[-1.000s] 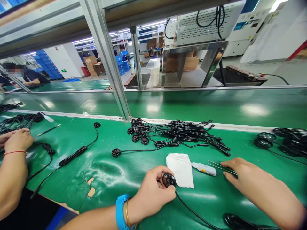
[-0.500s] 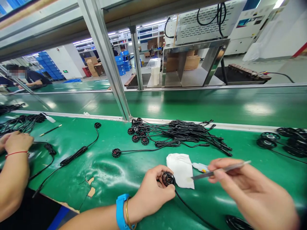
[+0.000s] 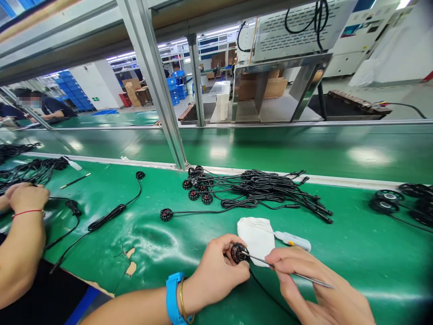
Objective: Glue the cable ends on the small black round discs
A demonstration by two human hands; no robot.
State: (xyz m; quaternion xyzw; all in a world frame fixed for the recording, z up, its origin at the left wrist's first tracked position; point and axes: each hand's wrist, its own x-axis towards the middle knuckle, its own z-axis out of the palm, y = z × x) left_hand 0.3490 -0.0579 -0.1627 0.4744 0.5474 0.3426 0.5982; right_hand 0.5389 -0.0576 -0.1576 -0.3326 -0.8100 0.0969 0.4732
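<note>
My left hand [image 3: 218, 271] is closed around a small round black part [image 3: 238, 252] with a black cable running off it, held just above the green mat [image 3: 355, 253]. My right hand [image 3: 314, 291] pinches metal tweezers [image 3: 291, 272], and their tips touch the round part. Right behind the part lie a white cloth [image 3: 255, 232] and a small white tube [image 3: 293, 240].
A tangled pile of black cables with round ends [image 3: 250, 192] lies behind the cloth. One single cable [image 3: 111, 214] stretches at left. More round black parts [image 3: 399, 203] sit at far right. A co-worker's hand [image 3: 25, 198] works at far left. A metal post [image 3: 158, 85] rises mid-table.
My right hand lifted the tweezers off the mat, swung them left and brought their tips onto the round part. My left hand kept its grip in place.
</note>
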